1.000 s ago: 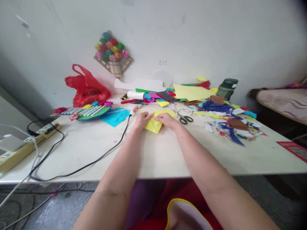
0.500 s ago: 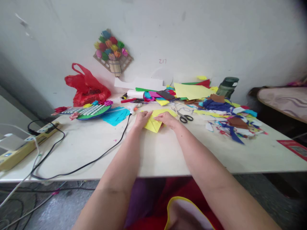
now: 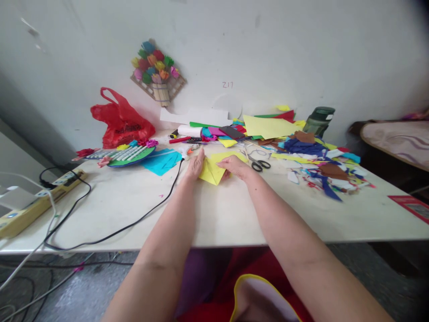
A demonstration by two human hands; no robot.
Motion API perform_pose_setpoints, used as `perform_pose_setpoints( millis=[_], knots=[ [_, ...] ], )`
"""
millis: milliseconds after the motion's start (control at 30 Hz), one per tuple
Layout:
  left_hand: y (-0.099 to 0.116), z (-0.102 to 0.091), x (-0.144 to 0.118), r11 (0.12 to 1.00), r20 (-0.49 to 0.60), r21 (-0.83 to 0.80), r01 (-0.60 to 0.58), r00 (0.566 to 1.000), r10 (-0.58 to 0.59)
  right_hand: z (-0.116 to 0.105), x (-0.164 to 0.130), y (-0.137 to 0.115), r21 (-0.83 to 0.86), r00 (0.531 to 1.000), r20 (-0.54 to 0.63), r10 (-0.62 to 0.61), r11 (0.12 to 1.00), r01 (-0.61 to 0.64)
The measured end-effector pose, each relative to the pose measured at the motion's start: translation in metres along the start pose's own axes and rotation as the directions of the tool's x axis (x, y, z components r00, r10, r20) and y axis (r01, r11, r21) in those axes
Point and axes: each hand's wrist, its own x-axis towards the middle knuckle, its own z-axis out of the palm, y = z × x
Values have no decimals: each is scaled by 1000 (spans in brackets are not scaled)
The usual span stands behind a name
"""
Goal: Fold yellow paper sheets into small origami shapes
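A pale wall [image 3: 301, 53] backs a white table [image 3: 221, 223]; on the wall hangs an ornament of many-coloured flowers [image 3: 154, 74] on a diamond-shaped lattice. At the centre of the table, a folded yellow paper [image 3: 212, 170] lies between the person's two hands, one corner directed toward the body. The left hand [image 3: 195, 166] touches the paper's left edge, fingers extended; whether it grips the sheet cannot be told. The right hand [image 3: 235, 167], set apart from the left, pinches the paper's right side between thumb and fingers. Just beyond the right hand lie scissors with black handles [image 3: 260, 166]. Farther right, a heap of cut scraps [image 3: 321, 167] spreads in front of a dark green bottle [image 3: 317, 124]. Behind the hands, a pale yellow sheet [image 3: 268, 128] and a white roll [image 3: 189, 131] lie among coloured papers. To the left are blue paper [image 3: 162, 162], a green disc bearing pale rods [image 3: 144, 157], a red plastic bag [image 3: 125, 123] and, at the table's edge, a power strip [image 3: 20, 220]; a black cord [image 3: 157, 205] curves across the tabletop.
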Motion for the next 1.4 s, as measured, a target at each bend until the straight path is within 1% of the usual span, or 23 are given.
perform_pose_setpoints(
  millis=[67,133,267,367,467,567,667,733,800,867,967,1100,1200,1400],
  knots=[
    [-1,-2,1,1000,-33,-19,11,999,-12,1,0,-1,1,1000,-21,6,1000,-6],
    [0,-3,1,1000,-42,-16,12,999,-13,0,1,1,-10,999,-37,9,1000,-9],
    [8,-4,-4,995,22,89,-36,999,35,-4,5,6,-16,998,-56,-13,1000,13],
    [11,-3,-8,987,63,161,-24,998,14,-5,7,8,7,997,-79,-26,1000,26],
    [10,-1,-10,975,66,220,-16,998,2,-6,8,10,6,995,-78,-56,998,57],
    [9,1,-9,972,62,232,-24,998,10,-6,9,11,-8,993,-87,-85,996,85],
    [9,1,-7,985,52,171,-27,998,18,-5,10,10,8,988,-139,-68,998,70],
    [7,0,-5,998,10,68,-13,1000,12,-4,10,9,46,982,-182,-56,997,65],
    [5,-2,-4,997,-5,-74,10,1000,-10,-4,11,9,90,973,-224,-57,993,79],
    [2,-4,-2,979,51,-200,32,998,-22,-4,12,10,122,963,-262,-68,987,103],
    [-2,-7,-1,955,119,-290,66,992,-33,-5,14,12,139,951,-297,-86,981,133],
    [-4,-6,1,943,159,-323,78,987,-27,-5,16,13,141,939,-326,-112,976,166],
    [-6,-4,2,948,160,-313,61,987,-10,-5,16,12,149,933,-331,-138,969,196],
    [-10,0,5,960,148,-277,39,989,3,-6,17,13,144,935,-332,-125,973,181]
  ],
)
